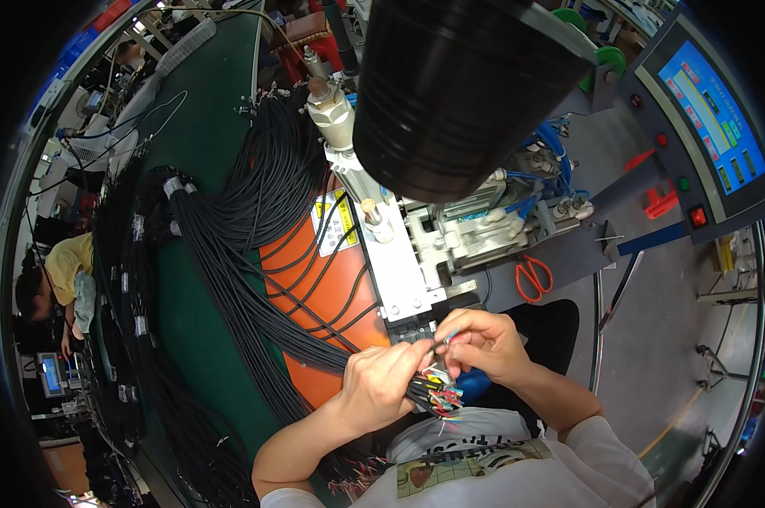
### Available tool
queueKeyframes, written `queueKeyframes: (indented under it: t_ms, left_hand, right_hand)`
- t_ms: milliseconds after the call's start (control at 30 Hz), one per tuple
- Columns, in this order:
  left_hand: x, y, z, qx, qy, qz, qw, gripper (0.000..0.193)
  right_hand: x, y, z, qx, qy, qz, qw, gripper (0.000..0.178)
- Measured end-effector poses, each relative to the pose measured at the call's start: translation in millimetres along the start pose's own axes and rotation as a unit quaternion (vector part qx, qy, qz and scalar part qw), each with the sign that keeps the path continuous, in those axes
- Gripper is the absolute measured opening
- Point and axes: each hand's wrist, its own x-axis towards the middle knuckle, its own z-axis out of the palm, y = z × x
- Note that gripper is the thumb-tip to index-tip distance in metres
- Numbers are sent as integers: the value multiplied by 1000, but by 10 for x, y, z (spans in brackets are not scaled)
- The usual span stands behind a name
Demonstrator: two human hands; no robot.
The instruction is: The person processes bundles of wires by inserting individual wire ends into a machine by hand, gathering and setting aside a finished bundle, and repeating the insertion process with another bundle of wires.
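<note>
My left hand [382, 381] is closed around the end of a bundle of black cables [230, 275], just in front of a metal bench machine [399, 275]. Stripped ends with thin red, white, yellow and blue wires [440, 393] stick out below its fingers. One black cable end points up between my two hands. At its tip my right hand [488, 345] is closed in a pinch on the thin wires. The fingertips partly cover these wires, so how many are gripped is unclear. Both hands are close together beside the machine's lower end.
An orange board [302, 279] with cables across it lies left of the machine. Coiled black cables [268, 169] rest on a green mat [209, 102]. A large black cylinder [459, 93] hangs overhead. Red-handled scissors [531, 269] and a control screen [712, 118] are right. A person [68, 264] works far left.
</note>
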Motion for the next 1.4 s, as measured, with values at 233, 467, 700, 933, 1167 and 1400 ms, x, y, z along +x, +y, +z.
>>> queueKeyframes:
  t_ms: [233, 467, 700, 933, 1167, 1400]
  left_hand:
    - [10, -1, 69, 4, 16, -36, 999, 27]
    - [15, 14, 57, 19, 34, -28, 999, 25]
    - [5, -66, 82, -81, 18, -42, 996, 26]
    - [-1, -47, 72, -81, -16, -43, 996, 25]
    - [-3, -30, 54, -93, 26, -85, 992, 22]
    - [46, -170, -91, -241, -78, -73, 965, 22]
  right_hand:
    - [32, 35, 175, -520, 61, -332, 784, 19]
    - [-28, -14, -1, -212, -18, -70, 975, 21]
    - [56, -5, -147, 4, -76, 27, 997, 20]
    - [104, 54, -92, -488, -3, -313, 815, 15]
    - [86, 55, 11, -462, 36, -286, 839, 15]
    - [96, -78, -95, -310, -48, -178, 933, 15]
